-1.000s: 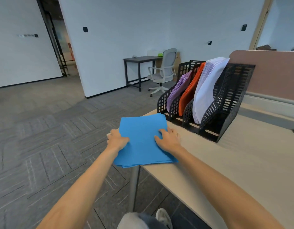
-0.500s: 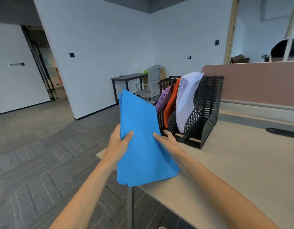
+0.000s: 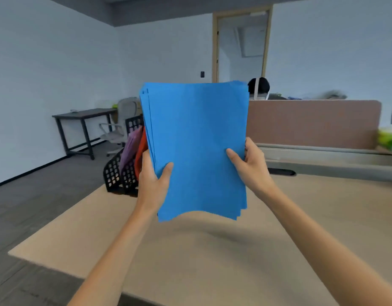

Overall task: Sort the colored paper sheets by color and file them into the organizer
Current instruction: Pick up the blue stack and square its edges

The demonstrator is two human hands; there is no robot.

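Note:
A thick stack of blue paper sheets (image 3: pixel 197 146) stands upright in the air above the desk, facing me. My left hand (image 3: pixel 154 184) grips its left edge, thumb on the front. My right hand (image 3: pixel 250 166) grips the right edge the same way. Behind the stack, to the left, the black mesh organizer (image 3: pixel 115 173) sits on the desk with purple sheets (image 3: pixel 130 149) and orange sheets (image 3: pixel 142 146) in its slots. The blue stack hides the rest of the organizer.
The beige desk (image 3: pixel 212 250) spreads below my arms, its left corner near the floor edge. A brown partition (image 3: pixel 312 122) runs along the desk's back, with a person's head behind it. A dark table and grey office chair (image 3: pixel 122 122) stand by the far wall.
Both hands lifted the blue stack off the desk edge and turned it upright, facing me. It now covers the organizer's right slots. My view swung right.

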